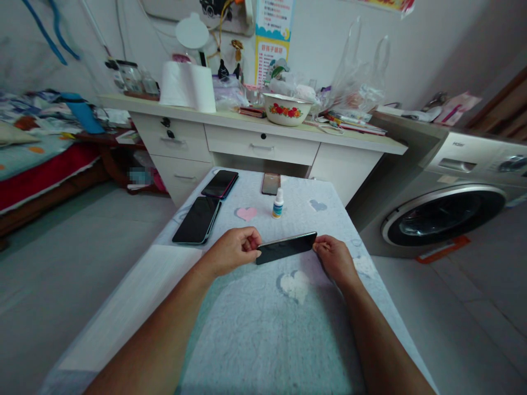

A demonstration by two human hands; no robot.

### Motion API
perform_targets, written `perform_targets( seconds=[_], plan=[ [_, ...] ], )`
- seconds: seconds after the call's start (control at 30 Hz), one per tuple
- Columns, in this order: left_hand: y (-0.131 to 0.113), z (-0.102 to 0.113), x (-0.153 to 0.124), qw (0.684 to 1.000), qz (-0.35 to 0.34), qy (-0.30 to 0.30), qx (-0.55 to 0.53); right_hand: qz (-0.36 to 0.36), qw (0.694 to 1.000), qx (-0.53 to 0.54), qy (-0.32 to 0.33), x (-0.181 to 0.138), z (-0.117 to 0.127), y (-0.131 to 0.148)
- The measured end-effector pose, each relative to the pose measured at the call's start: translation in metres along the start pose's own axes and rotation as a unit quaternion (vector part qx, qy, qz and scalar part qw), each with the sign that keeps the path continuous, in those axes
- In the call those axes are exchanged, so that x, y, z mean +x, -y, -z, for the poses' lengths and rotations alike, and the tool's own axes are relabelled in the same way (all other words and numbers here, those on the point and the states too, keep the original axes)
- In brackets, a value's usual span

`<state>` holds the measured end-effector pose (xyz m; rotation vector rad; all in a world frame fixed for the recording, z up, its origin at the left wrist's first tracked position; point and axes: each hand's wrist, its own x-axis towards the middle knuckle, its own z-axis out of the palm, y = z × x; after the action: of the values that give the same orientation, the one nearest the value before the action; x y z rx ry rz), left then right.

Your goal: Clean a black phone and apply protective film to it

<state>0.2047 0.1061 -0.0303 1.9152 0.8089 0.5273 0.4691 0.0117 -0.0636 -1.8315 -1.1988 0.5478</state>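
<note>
Between my two hands a dark smartphone [287, 248] is tilted up above the cloth-covered table [263, 329], its black screen towards me. My left hand [233, 249] pinches its left end with thumb and fingers. At the opposite end my right hand [334, 257] grips the edge in the same way. Just beyond the phone stands a small white spray bottle [278, 204] with a blue and yellow label. Two more phones lie to the left, a nearer one [196, 219] and a farther one [220, 184]. Behind the bottle rests a brownish phone case [271, 184].
A white desk [263, 144] with drawers stands past the table's far end. On it are a flowered enamel bowl [287, 109], a paper roll [187, 85] and plastic bags [362, 82]. A washing machine [448, 186] is at the right, a bed [45, 164] at the left.
</note>
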Motion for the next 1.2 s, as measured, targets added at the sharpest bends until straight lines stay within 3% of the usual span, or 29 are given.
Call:
perform_targets(
  seconds=[0.23,0.47,0.57,0.7,0.93,1.2],
  plan=[
    [-0.001,0.0,0.0,1.0,0.008,-0.002,-0.01,0.016,0.998,-0.058,-0.004,-0.002,0.0,0.003],
    [0.002,-0.001,0.001,1.0,0.007,-0.004,-0.013,0.008,0.992,0.122,-0.042,0.001,-0.002,0.003],
    [0.002,-0.001,0.001,1.0,0.005,-0.003,-0.01,0.01,0.988,0.141,-0.066,-0.003,-0.001,0.012],
    [0.0,-0.001,0.001,1.0,0.001,-0.003,-0.01,0.053,0.988,0.101,-0.102,-0.006,-0.002,0.017],
    [0.0,-0.002,0.0,1.0,-0.004,-0.004,-0.006,0.201,0.965,-0.043,-0.16,-0.008,-0.002,0.025],
    [-0.002,-0.003,0.0,1.0,-0.008,-0.012,-0.007,0.263,0.946,-0.129,-0.139,-0.015,-0.009,0.04]
  ],
)
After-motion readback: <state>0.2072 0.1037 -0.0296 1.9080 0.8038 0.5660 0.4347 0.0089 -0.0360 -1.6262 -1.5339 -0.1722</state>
